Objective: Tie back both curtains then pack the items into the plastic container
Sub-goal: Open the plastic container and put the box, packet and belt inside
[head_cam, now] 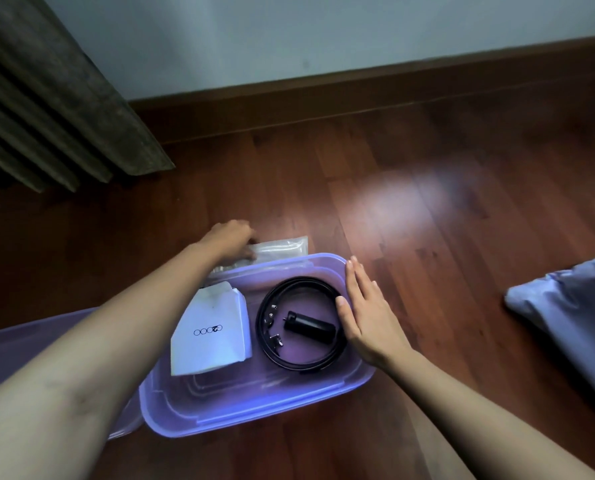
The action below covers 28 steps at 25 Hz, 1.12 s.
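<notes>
A translucent purple plastic container [254,407] sits on the wooden floor. Inside lie a white pouch with a printed logo [211,336], a coiled black cord [298,323] and a small black cylinder [308,323]. My left hand [228,239] reaches past the container's far edge and grips a clear plastic packet [282,247] lying there. My right hand [362,310] rests with straight fingers on the container's right rim, thumb touching the black cord.
A dark pleated curtain [57,98] hangs to the floor at the upper left. The container's purple lid [29,344] lies at the left, partly under my left arm. A grey-blue cushion [573,306] lies at the right. The wall and skirting board run behind.
</notes>
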Motion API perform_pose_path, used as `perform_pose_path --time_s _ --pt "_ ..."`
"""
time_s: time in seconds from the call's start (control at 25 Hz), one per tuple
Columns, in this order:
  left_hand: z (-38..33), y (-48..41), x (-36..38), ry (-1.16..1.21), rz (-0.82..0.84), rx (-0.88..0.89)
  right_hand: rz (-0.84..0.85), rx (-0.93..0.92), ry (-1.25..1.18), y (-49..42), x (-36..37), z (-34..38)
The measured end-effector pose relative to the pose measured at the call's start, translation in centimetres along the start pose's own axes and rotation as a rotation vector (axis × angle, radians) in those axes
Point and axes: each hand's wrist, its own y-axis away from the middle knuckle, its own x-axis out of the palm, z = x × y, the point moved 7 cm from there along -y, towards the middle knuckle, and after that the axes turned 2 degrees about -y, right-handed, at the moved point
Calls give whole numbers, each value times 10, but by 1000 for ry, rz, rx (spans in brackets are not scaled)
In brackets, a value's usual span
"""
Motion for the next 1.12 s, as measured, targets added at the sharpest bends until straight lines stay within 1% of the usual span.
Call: perform_pose_path --time_s 0.08,0.12,0.2,0.24,0.32,0.36,0.4,0.44,0.52,0.56,0.64,0.76,0.84,0.92,1.04,1.12 --pt "1 9 -14 119 -66 7 -3 5 0 0 0 -1" --pt "2 18 -25 132 -125 -6 -5 8 3 -1 0 -1" --pt "1 43 -49 56 -316 -13 -10 14 9 0 1 -2" --pt "-3 61 -60 61 -453 31 -11 15 10 0 2 -2" --pt "-14 111 -72 153 -755 205 -14 18 9 0 2 -2" --pt "-21 138 -70 177 -880 290 -17 22 7 0 1 -2" --pt "-27 164 -65 199 -953 360 -18 24 6 0 1 -1" --pt "-33 185 -56 217 -980 424 -16 24 7 0 1 0" --pt "-48 216 -33 198 -964 548 -17 25 16 0 0 1" --pt "-55 224 -19 159 -924 604 -17 23 24 0 0 1" --pt "-69 230 11 58 -793 691 -16 22 40 0 1 1" --pt "-86 222 52 -115 -564 726 -18 27 72 0 2 -1" --pt "-90 218 68 -209 -457 709 -21 23 85 0 1 0" --pt "-88 219 66 -212 -441 694 -18 28 126 2 -2 1" --pt "-79 224 46 -145 -482 668 -28 43 218 4 -12 12" --pt "-59 231 20 -62 -551 569 -44 7 199 -6 -25 36"
